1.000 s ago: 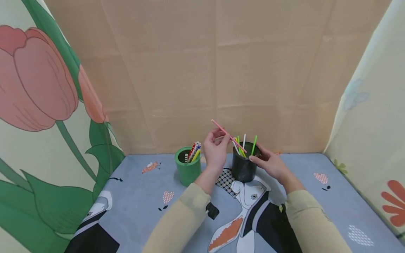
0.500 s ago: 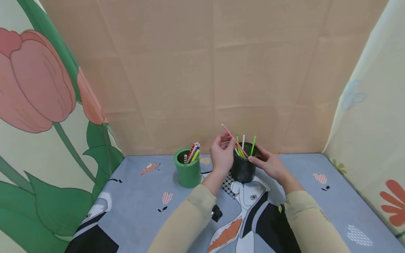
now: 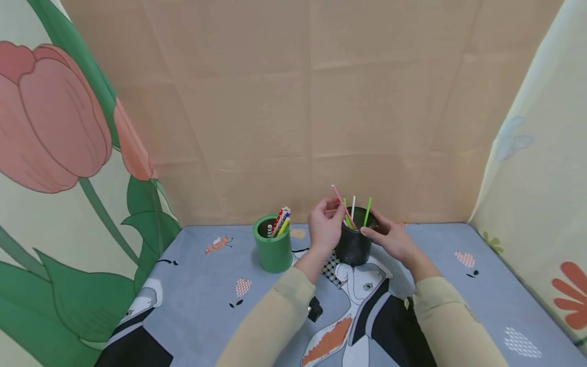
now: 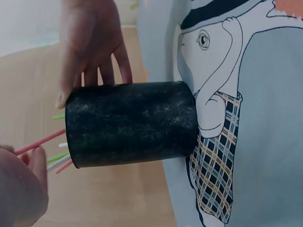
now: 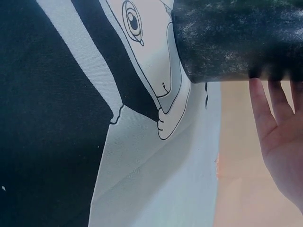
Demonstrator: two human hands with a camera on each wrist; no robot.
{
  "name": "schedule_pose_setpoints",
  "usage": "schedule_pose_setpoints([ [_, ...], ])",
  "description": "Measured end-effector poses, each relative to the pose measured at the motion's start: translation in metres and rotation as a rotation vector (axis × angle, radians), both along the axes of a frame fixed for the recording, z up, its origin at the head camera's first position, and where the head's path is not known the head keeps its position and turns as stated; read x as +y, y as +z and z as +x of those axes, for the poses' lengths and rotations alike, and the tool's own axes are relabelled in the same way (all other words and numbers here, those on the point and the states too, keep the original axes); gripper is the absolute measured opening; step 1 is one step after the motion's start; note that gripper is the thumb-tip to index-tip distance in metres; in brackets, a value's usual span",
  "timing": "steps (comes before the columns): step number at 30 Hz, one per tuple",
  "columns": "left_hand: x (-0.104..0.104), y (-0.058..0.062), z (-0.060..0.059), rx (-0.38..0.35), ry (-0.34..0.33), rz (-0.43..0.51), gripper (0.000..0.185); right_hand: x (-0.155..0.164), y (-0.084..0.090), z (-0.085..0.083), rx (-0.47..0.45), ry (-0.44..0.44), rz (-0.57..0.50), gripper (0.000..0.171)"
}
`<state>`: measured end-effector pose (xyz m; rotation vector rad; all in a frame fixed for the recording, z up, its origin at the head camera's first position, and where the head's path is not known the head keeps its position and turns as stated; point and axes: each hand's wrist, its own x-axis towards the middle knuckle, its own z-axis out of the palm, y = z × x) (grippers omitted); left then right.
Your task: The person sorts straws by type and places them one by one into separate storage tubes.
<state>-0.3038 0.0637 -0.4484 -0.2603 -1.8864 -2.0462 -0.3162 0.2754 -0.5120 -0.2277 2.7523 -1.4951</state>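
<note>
My left hand (image 3: 325,227) pinches a pink straw (image 3: 337,192) near its middle, and the straw's lower end slants down into the mouth of a black cup (image 3: 352,250). Steadying that cup from the right is my right hand (image 3: 393,237), thumb at the near rim and fingers along the far side. In the right wrist view its fingers (image 5: 263,104) press against the black wall. A white straw (image 3: 353,202) and green straws (image 3: 368,210) stick up from the cup. In the left wrist view another pinkish straw (image 4: 64,166) shows at the mouth.
A green cup (image 3: 274,255) stands left of the black one, holding patterned red and blue sticks (image 3: 282,216) and a yellow one. A small black object (image 3: 314,309) lies by my left sleeve. The blue printed cloth (image 3: 197,285) meets a tan backdrop (image 3: 238,127) behind.
My left hand has moved right and slightly down with the pink straw, which has turned steeper, its lower end now inside the black cup. The right hand keeps its hold on the cup.
</note>
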Motion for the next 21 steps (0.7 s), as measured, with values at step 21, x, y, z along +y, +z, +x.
schedule_pose_setpoints([
  [21, -0.117, -0.009, 0.055, 0.174, -0.231, -0.388, 0.034, 0.008, 0.02, 0.016, 0.046, 0.112, 0.145, 0.096],
])
